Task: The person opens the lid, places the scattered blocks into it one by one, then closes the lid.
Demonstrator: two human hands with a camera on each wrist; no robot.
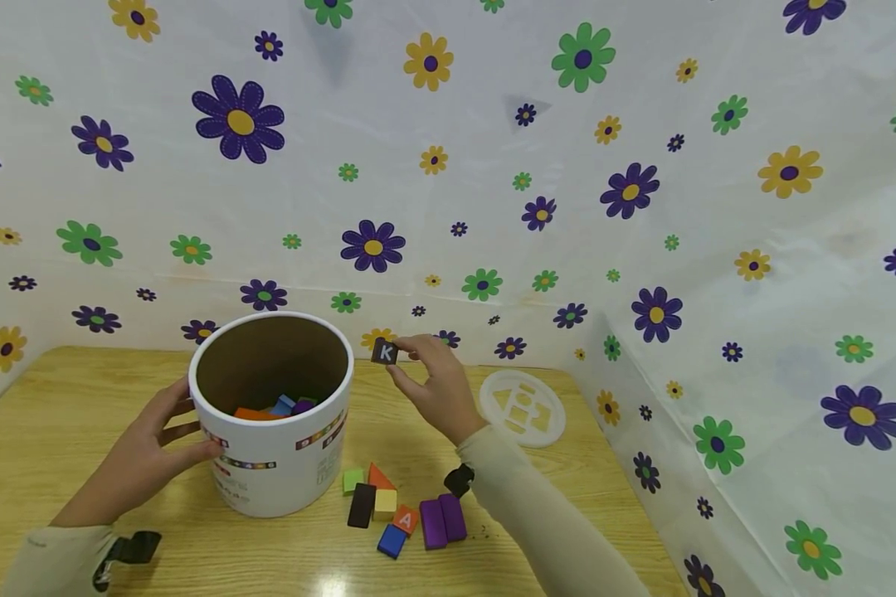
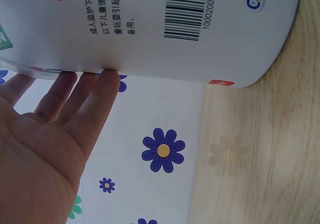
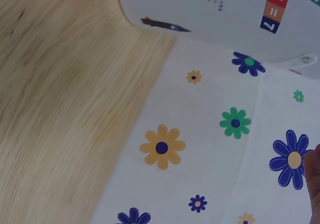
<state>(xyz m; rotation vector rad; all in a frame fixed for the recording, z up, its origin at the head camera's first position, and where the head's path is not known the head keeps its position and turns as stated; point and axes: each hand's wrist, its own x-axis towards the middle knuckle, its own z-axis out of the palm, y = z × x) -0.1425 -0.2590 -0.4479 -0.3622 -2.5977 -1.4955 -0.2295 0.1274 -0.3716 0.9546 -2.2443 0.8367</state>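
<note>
A white bucket [image 1: 280,464] with printed labels stands on the left part of the table; orange, blue and purple blocks show inside. My left hand [image 1: 153,452] rests against its left side, fingers spread and mostly straight, thumb toward the front. In the left wrist view, the fingertips [image 2: 107,79] touch the bucket wall beside its barcode. Right of the bucket's rim, my right hand [image 1: 440,390] pinches a dark letter block [image 1: 385,351] marked K between thumb and fingers, above the table. The right wrist view catches only a sliver of that hand [image 3: 314,184]; the block is out of sight there.
Loose blocks lie before the bucket: a black one [image 1: 362,506], an orange letter A block [image 1: 406,519], a blue one [image 1: 392,541], purple ones [image 1: 434,524] and others. A white round shape stencil [image 1: 554,414] lies at back right. Flowered sheeting [image 1: 493,166] borders the table.
</note>
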